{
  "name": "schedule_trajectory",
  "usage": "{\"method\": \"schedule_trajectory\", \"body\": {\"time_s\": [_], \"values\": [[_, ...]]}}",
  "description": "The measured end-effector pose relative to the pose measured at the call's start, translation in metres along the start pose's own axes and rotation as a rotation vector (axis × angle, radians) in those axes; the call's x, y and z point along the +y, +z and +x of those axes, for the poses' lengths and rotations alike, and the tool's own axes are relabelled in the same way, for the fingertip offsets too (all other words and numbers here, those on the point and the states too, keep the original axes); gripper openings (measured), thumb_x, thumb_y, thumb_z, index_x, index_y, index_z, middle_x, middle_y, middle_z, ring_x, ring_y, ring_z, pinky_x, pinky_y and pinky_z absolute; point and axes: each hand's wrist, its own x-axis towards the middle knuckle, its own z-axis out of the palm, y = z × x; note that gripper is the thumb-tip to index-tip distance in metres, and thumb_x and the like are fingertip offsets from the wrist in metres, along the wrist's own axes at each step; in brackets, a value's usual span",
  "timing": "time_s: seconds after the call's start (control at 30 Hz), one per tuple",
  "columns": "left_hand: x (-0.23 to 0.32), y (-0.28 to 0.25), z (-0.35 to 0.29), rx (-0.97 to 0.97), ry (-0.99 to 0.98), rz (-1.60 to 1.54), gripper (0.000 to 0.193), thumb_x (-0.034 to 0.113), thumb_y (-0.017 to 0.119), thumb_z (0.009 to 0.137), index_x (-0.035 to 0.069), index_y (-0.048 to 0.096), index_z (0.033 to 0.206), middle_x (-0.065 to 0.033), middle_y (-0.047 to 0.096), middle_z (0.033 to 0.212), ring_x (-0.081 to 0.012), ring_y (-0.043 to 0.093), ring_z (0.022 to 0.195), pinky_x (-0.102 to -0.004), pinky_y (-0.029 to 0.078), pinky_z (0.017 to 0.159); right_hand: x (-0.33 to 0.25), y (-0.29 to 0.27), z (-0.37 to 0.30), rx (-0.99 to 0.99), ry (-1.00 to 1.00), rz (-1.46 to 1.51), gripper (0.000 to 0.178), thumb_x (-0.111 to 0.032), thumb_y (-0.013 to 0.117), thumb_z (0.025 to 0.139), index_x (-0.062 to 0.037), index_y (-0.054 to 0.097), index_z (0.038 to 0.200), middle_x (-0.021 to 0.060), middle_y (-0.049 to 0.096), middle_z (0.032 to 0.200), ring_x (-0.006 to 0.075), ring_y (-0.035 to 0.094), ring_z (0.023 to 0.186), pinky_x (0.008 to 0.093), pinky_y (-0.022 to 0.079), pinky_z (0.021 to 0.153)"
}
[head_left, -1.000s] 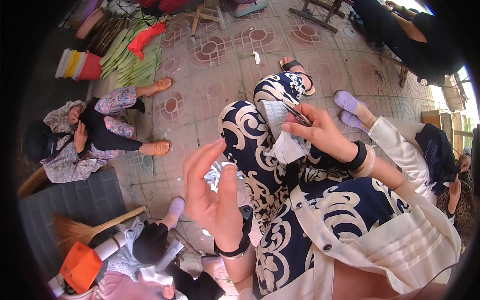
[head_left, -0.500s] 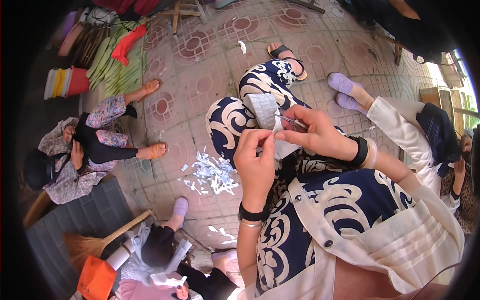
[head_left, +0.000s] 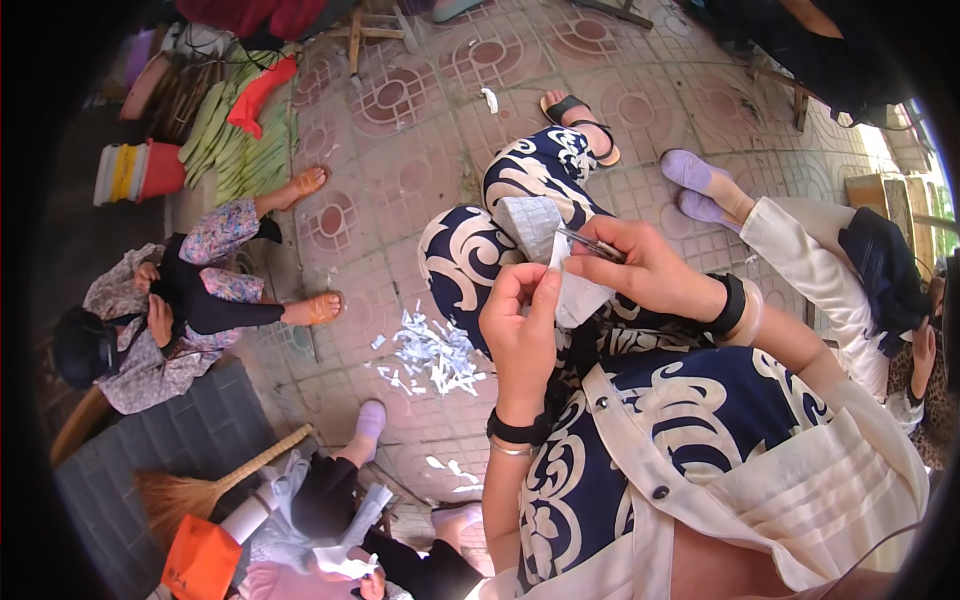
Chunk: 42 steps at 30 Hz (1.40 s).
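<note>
My left hand (head_left: pixel 523 330) is closed, thumb and finger pinching the edge of a thin white sheet (head_left: pixel 582 298), cloth or paper, above my lap. Just to its right, my right hand (head_left: pixel 650 265) grips a slim pointed metal tool (head_left: pixel 598 245). Whether the tool is a pair of snips or tweezers I cannot make out. Its tip points left, at the upper end of the white sheet. Beyond my fingers, a grey-white folded piece (head_left: pixel 530 225) rests on my patterned trousers (head_left: pixel 465 250). My fingers partly hide where the sheet meets it.
White scraps (head_left: pixel 435 350) lie piled on the paved floor left of my knees. People sit around: one in floral clothing (head_left: pixel 215 285) at left, another in white trousers (head_left: pixel 815 255) at right. A broom (head_left: pixel 200 495) and an orange bag (head_left: pixel 200 555) are at lower left.
The whole view has shifted slightly, so things sit a little lower and to the right. The tool's tip has moved a little relative to the sheet; both grips stay as they were.
</note>
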Motion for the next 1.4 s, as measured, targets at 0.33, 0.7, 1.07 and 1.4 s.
{"method": "schedule_trajectory", "body": {"time_s": [0.33,0.7,1.07,1.4], "values": [[-0.002,0.017,0.008,0.017,-0.063,-0.155,0.013,0.012,0.064,0.092,0.000,0.062,0.094,0.0032,0.060,0.084,-0.0026,0.051,0.074,-0.0178,0.040,0.066,-0.024,-0.006,-0.029,0.015,0.067,-0.241,0.048,-0.038,0.041,0.103,0.0012,0.061,0.083,0.0120,0.052,0.060,0.0207,0.051,0.058,0.0345,0.042,0.059],[-0.008,0.021,0.008,-0.006,-0.071,-0.201,0.009,0.009,0.062,0.093,0.001,0.061,0.098,-0.0006,0.063,0.091,-0.0052,0.056,0.082,-0.0195,0.043,0.076,-0.005,-0.008,-0.025,0.083,0.079,-0.230,0.048,-0.037,0.040,0.102,0.0011,0.060,0.082,0.0094,0.049,0.056,0.0182,0.050,0.054,0.0336,0.040,0.054],[-0.012,0.026,0.010,-0.028,-0.052,-0.229,0.009,0.008,0.061,0.093,0.000,0.061,0.098,-0.0002,0.063,0.091,-0.0052,0.056,0.082,-0.0194,0.043,0.075,-0.001,-0.004,-0.022,0.111,0.064,-0.051,0.046,-0.039,0.041,0.102,-0.0008,0.059,0.084,0.0031,0.050,0.067,0.0104,0.044,0.061,0.0272,0.036,0.055],[-0.013,0.030,0.006,-0.012,-0.066,-0.288,0.010,0.011,0.062,0.094,0.001,0.060,0.097,0.0019,0.061,0.089,-0.0031,0.053,0.079,-0.0176,0.041,0.070,0.002,-0.009,-0.024,0.090,0.155,0.055,0.043,-0.038,0.043,0.102,-0.0041,0.060,0.083,-0.0031,0.046,0.067,0.0051,0.038,0.058,0.0211,0.030,0.051]]}}
